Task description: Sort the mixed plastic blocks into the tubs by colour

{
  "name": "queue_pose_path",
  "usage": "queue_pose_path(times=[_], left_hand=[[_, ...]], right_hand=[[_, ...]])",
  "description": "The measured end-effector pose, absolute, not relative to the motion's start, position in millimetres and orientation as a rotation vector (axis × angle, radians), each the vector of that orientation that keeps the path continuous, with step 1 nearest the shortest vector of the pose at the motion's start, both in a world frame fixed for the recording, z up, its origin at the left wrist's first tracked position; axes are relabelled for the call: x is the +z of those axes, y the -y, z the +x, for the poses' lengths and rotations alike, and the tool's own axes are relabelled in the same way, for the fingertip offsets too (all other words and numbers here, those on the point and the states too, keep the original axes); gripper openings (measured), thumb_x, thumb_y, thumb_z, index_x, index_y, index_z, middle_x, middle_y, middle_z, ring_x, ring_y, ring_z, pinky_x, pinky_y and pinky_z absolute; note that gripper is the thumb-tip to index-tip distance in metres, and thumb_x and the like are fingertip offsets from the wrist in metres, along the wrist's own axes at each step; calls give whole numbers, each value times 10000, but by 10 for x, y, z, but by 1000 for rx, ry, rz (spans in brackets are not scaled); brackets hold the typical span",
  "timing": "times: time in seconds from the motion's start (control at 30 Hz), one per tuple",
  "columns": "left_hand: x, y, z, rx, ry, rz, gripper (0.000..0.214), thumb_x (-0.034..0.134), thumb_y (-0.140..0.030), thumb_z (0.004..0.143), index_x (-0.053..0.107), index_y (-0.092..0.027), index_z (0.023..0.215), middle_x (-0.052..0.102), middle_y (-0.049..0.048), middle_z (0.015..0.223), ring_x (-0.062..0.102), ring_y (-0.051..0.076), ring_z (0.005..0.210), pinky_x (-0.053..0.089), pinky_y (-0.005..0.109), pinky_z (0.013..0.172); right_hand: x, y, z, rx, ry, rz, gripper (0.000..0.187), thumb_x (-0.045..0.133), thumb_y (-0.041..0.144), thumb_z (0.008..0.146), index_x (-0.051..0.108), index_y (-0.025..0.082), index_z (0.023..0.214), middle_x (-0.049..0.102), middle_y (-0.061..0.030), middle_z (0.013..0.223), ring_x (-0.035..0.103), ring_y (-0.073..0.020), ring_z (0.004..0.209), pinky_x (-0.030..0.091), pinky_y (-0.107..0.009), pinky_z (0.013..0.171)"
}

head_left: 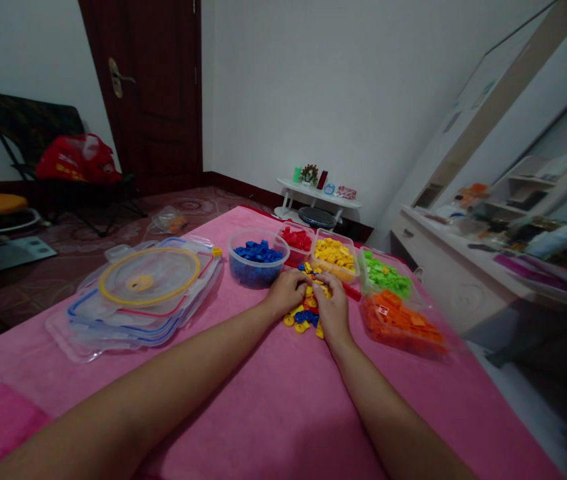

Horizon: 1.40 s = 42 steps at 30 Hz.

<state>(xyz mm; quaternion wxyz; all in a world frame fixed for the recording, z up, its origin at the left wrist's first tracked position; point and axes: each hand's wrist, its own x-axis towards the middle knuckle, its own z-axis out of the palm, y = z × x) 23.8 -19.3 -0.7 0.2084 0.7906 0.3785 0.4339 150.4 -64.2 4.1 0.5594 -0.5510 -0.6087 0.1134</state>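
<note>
A small pile of mixed yellow and blue toy bricks (306,317) lies on the pink tablecloth. My left hand (286,292) is at the pile's left side with curled fingers; whatever they pinch is hidden. Over its right side rests my right hand (332,310), thumb and fingers apart, with yellow pieces showing between them. Just behind is a round clear tub (230,257) of blue bricks (259,252). Clear boxes hold red bricks (296,239), yellow bricks (334,253), green bricks (388,276) and orange bricks (403,321).
Stacked clear lids (146,283) with coloured seals lie on the table's left. A low white stand (288,185) with a small plant is by the wall. To the right stands a white dresser (443,267); a folding chair (18,120) holds a red bag (80,159) at left.
</note>
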Motion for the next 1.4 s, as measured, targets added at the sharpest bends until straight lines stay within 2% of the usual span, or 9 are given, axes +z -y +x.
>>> queue_pose_path(times=[0.2, 0.4, 0.67, 0.73, 0.83, 0.97, 1.2, 1.4], left_hand=[[-12, 194, 241, 1231, -1059, 2152, 271, 488, -76, 735, 723, -140, 853, 687, 45, 827, 589, 136, 759, 458, 245, 761], [-21, 202, 219, 1235, -1040, 2129, 249, 510, -63, 729, 715, -132, 851, 695, 51, 870, 607, 145, 795, 471, 257, 785], [-16, 221, 188, 1211, -979, 2103, 239, 500, -118, 771, 713, -141, 877, 699, 44, 876, 624, 149, 831, 475, 256, 790], [-8, 233, 182, 1203, -959, 2116, 245, 496, -129, 775, 715, -142, 883, 702, 46, 875, 625, 151, 825, 474, 257, 781], [6, 264, 172, 1173, -933, 2140, 248, 506, -152, 768, 715, -140, 902, 703, 50, 873, 625, 149, 791, 477, 252, 747], [-5, 292, 157, 1127, -895, 2197, 273, 600, -210, 717, 707, -148, 960, 699, 54, 904, 626, 158, 799, 480, 251, 733], [2, 279, 160, 1101, -910, 2268, 230, 570, -173, 752, 716, -166, 930, 711, 46, 898, 624, 166, 822, 469, 272, 764], [37, 303, 159, 1197, -929, 2328, 242, 518, -128, 795, 696, -173, 952, 697, 56, 942, 611, 166, 892, 452, 279, 825]], right_hand=[[43, 677, 1607, 195, 1544, -1305, 198, 524, 244, 752, 673, 167, 859, 631, -108, 1079, 551, -222, 1062, 378, -389, 979], [105, 732, 1766, 262, 1499, -1319, 228, 511, 242, 759, 662, 154, 906, 682, -88, 945, 616, -206, 909, 461, -358, 858], [232, 681, 1999, 320, 1544, -1386, 228, 551, 295, 740, 689, 157, 859, 706, -68, 853, 634, -205, 765, 496, -337, 733], [272, 684, 2006, 355, 1583, -1392, 235, 561, 291, 736, 692, 157, 878, 709, -65, 865, 641, -203, 776, 501, -331, 736], [311, 709, 1995, 273, 1724, -1451, 284, 586, 257, 719, 695, 183, 971, 709, -59, 980, 642, -212, 892, 484, -352, 833], [292, 741, 1984, 130, 1912, -1546, 381, 622, 263, 710, 673, 231, 1087, 684, -52, 1090, 615, -225, 999, 451, -377, 905], [265, 735, 1986, 20, 1871, -1610, 277, 574, 240, 723, 710, 222, 964, 707, -49, 979, 629, -210, 863, 473, -349, 793], [444, 777, 1914, 29, 1813, -1585, 297, 515, 251, 726, 702, 206, 952, 707, -30, 873, 596, -162, 683, 444, -275, 646]])
